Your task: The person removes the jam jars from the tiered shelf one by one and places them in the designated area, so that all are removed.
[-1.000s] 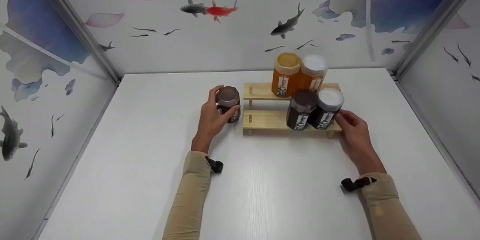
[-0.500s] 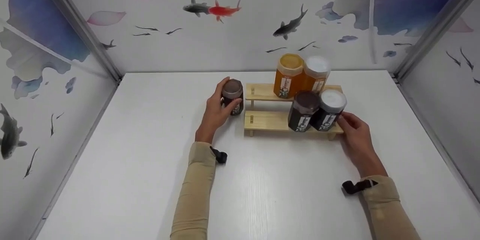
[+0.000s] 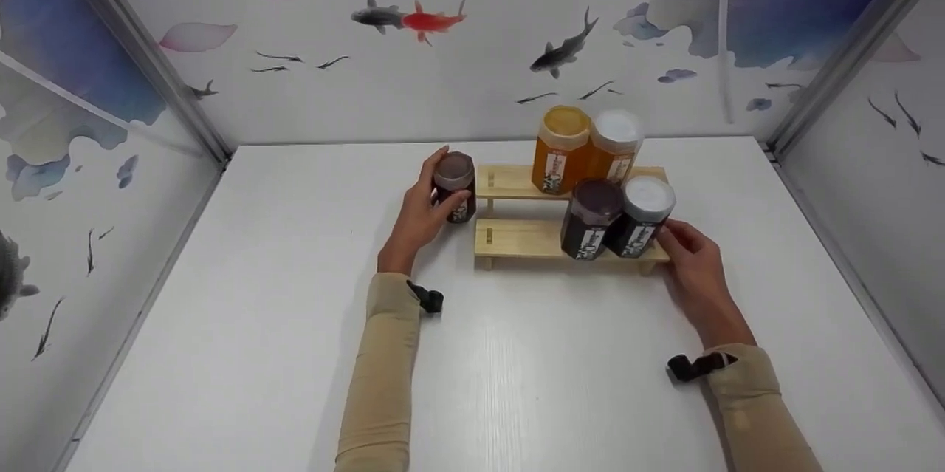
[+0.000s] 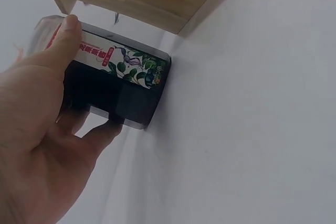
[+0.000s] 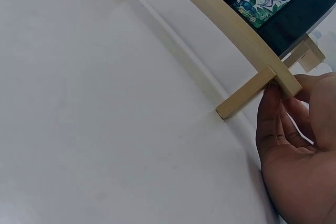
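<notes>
Both forearms extend forward from the body, each in a tan sleeve ending at the wrist with a black strap at the cuff.

Left hand [image 3: 417,221]: raised ahead of the left sleeve [image 3: 380,376], palm facing right. Fingers curled in a grip, thumb [image 4: 62,43] laid along the near side, remaining fingers wrapped round the far side. Wrist slightly bent upward.

Right hand [image 3: 690,269]: ahead of the right sleeve [image 3: 757,413], lower and nearer the body than the left hand. Fingers bent, fingertips [image 5: 273,90] and thumb pinched together at the front. Wrist nearly straight.
</notes>
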